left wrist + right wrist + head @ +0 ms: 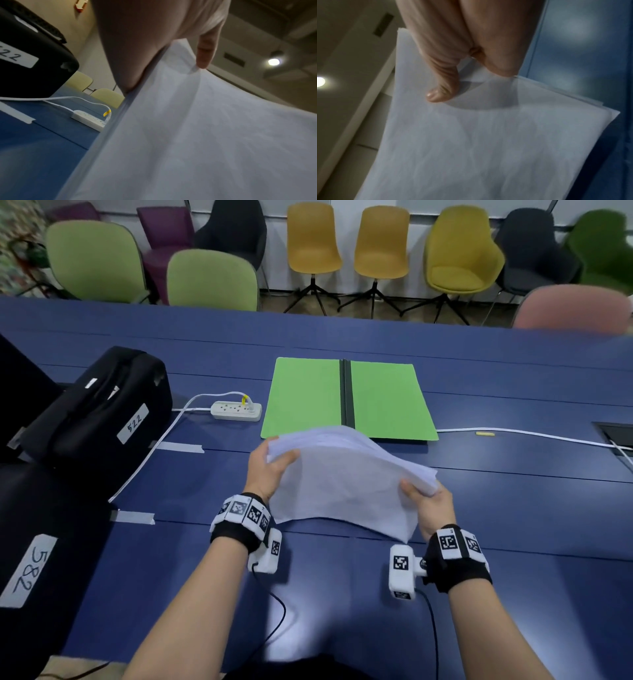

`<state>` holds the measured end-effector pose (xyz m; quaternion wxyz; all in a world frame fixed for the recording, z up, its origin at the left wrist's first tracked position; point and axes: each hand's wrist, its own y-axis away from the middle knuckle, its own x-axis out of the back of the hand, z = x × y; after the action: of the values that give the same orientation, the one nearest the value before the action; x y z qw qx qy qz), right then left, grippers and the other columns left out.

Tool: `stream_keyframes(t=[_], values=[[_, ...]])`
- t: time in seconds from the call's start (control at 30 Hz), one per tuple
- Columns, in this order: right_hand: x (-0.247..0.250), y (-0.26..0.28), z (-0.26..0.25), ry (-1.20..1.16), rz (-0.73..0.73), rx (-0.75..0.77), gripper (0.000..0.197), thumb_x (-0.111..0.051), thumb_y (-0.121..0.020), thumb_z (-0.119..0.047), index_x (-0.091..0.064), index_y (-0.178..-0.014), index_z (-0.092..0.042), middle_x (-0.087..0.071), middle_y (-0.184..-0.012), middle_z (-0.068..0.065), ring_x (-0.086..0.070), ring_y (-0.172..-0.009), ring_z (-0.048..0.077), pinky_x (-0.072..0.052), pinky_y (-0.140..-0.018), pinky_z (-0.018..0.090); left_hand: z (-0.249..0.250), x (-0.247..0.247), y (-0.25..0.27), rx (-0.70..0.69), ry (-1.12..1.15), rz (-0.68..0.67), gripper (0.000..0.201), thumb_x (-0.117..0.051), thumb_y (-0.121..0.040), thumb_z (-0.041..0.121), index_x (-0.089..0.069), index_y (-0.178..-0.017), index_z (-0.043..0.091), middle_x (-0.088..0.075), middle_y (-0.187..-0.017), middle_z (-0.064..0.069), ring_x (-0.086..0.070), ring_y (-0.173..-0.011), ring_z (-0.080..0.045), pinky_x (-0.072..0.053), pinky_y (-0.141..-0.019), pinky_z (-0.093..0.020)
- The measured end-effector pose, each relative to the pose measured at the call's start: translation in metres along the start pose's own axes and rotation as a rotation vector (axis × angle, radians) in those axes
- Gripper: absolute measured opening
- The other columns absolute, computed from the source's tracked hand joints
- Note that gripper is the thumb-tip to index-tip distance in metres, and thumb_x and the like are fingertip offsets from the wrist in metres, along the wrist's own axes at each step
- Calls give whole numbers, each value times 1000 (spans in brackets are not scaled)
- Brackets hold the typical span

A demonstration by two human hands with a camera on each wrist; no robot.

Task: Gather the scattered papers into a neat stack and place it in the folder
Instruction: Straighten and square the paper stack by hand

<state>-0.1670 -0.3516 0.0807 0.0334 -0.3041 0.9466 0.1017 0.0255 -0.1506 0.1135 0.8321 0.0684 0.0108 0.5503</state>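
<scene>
Both hands grip one gathered stack of papers (346, 474), left hand (265, 474) and right hand (433, 508) pinching opposite ends above the table (513, 508), edges not yet squared, while the open green folder (346, 398) just beyond waits unfilled.

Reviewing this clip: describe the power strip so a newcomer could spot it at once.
On the blue table, look just left of the open green folder. The power strip lies there, right of the black case: the only white socket bar, with a yellow tag on its cord.
</scene>
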Motion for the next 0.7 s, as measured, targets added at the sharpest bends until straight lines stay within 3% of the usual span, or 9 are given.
stream_keyframes(t=[0.07,0.13,0.2,0.27,0.33,0.43,0.53,0.6,0.7], values=[[-2,-3,-11,2,-53,37,21,-75,-71,-10,-65,-88,-18,-74,-71,-13,-67,-67,1,-55,-65,19,6,3,-8,-13,11,55,67,-72,-56,52,-62,-112,15,-63,-121,-8,-58,-112,-26,-43,-101,-38],[-2,-5,-19,-29,-79,68,21,-71,-77,-2,-64,-90,-17,-74,-73,-15,-66,-67,-1,-53,-65,15,15,6,-9,-57,46,81,51,-70,-64,52,-65,-107,26,-64,-120,-3,-57,-113,-21,-41,-103,-36],[1,-5,-21,-87,-98,87,39,-82,-62,-23,-63,-94,-14,-74,-77,-13,-67,-71,0,-53,-67,14,23,8,-4,-116,67,105,34,-68,-73,49,-65,-103,34,-64,-123,-1,-53,-122,-18,-37,-107,-35],[2,-4,-14,-81,-94,44,70,-88,-39,-45,-64,-97,-13,-75,-81,-12,-67,-74,1,-53,-69,15,15,7,-2,-116,49,157,33,-69,-80,38,-64,-110,25,-63,-121,2,-52,-117,-14,-35,-104,-27],[1,-1,-1,-64,-114,-8,80,-90,-28,-51,-64,-96,-17,-75,-81,-12,-68,-73,2,-54,-68,16,-2,5,-1,-36,3,188,34,-69,-83,27,-62,-114,16,-61,-112,2,-51,-106,-13,-37,-95,-23],[-3,3,9,22,-135,-28,53,-90,-49,-27,-66,-95,-19,-75,-82,-11,-69,-74,3,-54,-67,20,-14,6,-2,106,85,189,36,-73,-75,31,-66,-105,15,-63,-103,-4,-57,-97,-18,-43,-88,-28],[-4,1,6,73,-100,-21,34,-78,-68,2,-64,-88,-21,-74,-78,-14,-68,-71,0,-52,-66,15,-8,9,-8,128,109,157,22,-72,-81,29,-66,-96,14,-63,-95,0,-57,-86,-8,-42,-78,-19],[-3,1,7,101,-110,-30,34,-81,-65,0,-60,-83,-21,-73,-90,-8,-67,-78,6,-51,-71,21,-7,10,-9,142,118,133,20,-71,-81,29,-67,-93,13,-64,-94,1,-57,-85,-7,-40,-77,-16],[-6,3,11,130,-146,-93,60,-91,-46,-18,-53,-92,-13,-67,-100,4,-63,-87,21,-52,-78,34,-10,9,-8,142,196,85,52,-71,-64,45,-71,-102,8,-68,-102,-3,-59,-98,-18,-42,-93,-28]])
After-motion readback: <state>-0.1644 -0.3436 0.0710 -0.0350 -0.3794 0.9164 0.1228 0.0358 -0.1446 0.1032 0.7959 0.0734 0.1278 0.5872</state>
